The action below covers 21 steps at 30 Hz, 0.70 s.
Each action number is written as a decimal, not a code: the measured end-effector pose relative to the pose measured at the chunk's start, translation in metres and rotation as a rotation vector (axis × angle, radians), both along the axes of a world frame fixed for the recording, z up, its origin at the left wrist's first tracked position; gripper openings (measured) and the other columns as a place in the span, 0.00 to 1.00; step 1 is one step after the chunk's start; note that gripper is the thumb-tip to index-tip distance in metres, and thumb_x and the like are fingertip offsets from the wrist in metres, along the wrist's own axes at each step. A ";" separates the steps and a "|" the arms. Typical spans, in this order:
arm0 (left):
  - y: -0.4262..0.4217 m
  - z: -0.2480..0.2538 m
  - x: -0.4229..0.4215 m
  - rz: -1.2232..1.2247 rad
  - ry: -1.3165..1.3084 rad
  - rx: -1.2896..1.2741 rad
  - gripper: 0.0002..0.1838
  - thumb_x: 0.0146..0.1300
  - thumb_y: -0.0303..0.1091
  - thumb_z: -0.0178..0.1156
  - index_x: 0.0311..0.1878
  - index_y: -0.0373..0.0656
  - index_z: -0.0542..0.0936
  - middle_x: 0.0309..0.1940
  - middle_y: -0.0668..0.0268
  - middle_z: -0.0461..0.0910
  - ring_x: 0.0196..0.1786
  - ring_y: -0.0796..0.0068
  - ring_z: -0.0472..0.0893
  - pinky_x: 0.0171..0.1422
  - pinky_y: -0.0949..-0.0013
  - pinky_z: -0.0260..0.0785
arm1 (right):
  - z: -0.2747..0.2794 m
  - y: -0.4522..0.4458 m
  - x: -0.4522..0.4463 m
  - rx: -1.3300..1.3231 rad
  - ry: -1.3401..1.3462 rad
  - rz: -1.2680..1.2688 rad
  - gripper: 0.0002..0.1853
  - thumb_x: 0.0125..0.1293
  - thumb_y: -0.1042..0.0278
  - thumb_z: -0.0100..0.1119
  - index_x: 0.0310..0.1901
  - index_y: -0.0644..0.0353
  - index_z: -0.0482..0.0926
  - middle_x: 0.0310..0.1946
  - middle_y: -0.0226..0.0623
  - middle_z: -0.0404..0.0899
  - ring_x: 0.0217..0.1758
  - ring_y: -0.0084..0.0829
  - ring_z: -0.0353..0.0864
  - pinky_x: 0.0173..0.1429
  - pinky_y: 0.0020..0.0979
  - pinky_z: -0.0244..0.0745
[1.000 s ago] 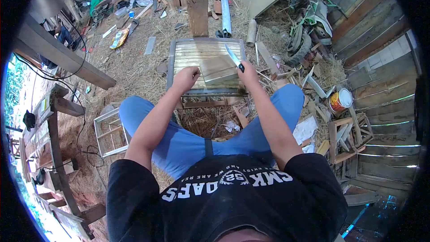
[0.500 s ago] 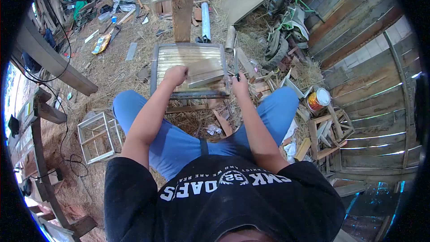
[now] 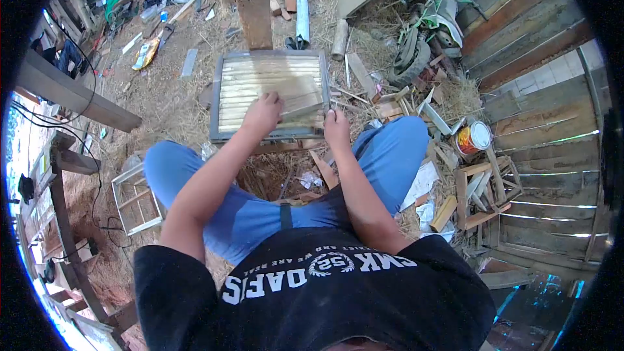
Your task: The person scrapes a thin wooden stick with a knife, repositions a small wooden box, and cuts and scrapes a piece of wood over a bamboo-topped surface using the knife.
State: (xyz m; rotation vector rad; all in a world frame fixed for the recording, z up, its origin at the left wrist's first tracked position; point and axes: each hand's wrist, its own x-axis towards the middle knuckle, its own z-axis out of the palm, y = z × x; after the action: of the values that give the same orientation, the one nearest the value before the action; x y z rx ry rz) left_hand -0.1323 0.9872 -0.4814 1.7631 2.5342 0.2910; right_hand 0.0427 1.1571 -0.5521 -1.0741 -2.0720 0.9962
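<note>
A slatted wooden panel [image 3: 237, 96] with a dark frame lies in front of my knees. On its right half rests a flat wooden block [image 3: 299, 94], slightly blurred. My left hand [image 3: 263, 116] is closed on the block's left end, fingers curled over its edge. At the panel's right edge my right hand [image 3: 337, 129] is closed round the dark handle of a knife [image 3: 329, 109]; the blade is hard to make out against the frame.
A wooden post [image 3: 255, 10] rises behind the panel. Wood scraps and a paint can [image 3: 473, 138] lie to the right, by an open wooden frame [image 3: 463, 198]. At left are a pale frame [image 3: 138, 201] and a thick beam [image 3: 75, 91]. A person's legs [image 3: 68, 58] show far left.
My right hand has come down and inward with the knife, from raised beside the block to the panel's edge. My left hand has moved onto the block's left end. The view has shifted.
</note>
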 end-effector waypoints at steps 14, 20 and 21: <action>-0.003 0.007 -0.008 0.062 -0.037 0.032 0.15 0.65 0.29 0.58 0.54 0.39 0.83 0.49 0.54 0.77 0.54 0.53 0.79 0.55 0.52 0.76 | 0.050 0.009 -0.040 -0.097 -0.209 -0.021 0.20 0.67 0.51 0.68 0.49 0.60 0.85 0.34 0.46 0.87 0.39 0.46 0.88 0.46 0.42 0.80; 0.013 0.005 -0.015 0.121 -0.092 0.041 0.05 0.63 0.29 0.61 0.39 0.41 0.84 0.41 0.60 0.79 0.47 0.57 0.80 0.54 0.54 0.74 | 0.043 0.028 -0.069 -0.099 -0.389 -0.128 0.30 0.59 0.43 0.75 0.50 0.64 0.82 0.37 0.51 0.87 0.41 0.52 0.88 0.47 0.45 0.80; 0.014 0.006 -0.018 0.130 -0.088 0.061 0.04 0.62 0.29 0.62 0.34 0.42 0.83 0.39 0.61 0.79 0.46 0.60 0.80 0.52 0.56 0.73 | 0.048 0.028 -0.074 -0.131 -0.368 -0.118 0.30 0.59 0.44 0.76 0.49 0.64 0.82 0.37 0.51 0.87 0.41 0.51 0.88 0.48 0.44 0.80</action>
State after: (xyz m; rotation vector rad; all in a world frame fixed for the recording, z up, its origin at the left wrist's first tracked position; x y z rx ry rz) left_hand -0.1503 1.0015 -0.4749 1.5695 2.6073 0.4452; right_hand -0.0309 1.1847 -0.5042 -1.5252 -2.2179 0.9407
